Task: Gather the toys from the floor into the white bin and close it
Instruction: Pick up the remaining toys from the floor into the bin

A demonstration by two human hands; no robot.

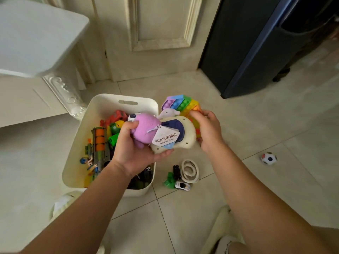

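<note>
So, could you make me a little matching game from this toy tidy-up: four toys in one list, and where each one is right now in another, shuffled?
Toys
1. purple plush toy
2. rainbow pop toy
3. toy blaster
4. small ball

Places
A. inside the white bin
B. alone on the floor tiles, off to the right
C. held in the left hand
D. gripped by the right hand

Pairs: 1-C, 2-D, 3-A, 4-B
</note>
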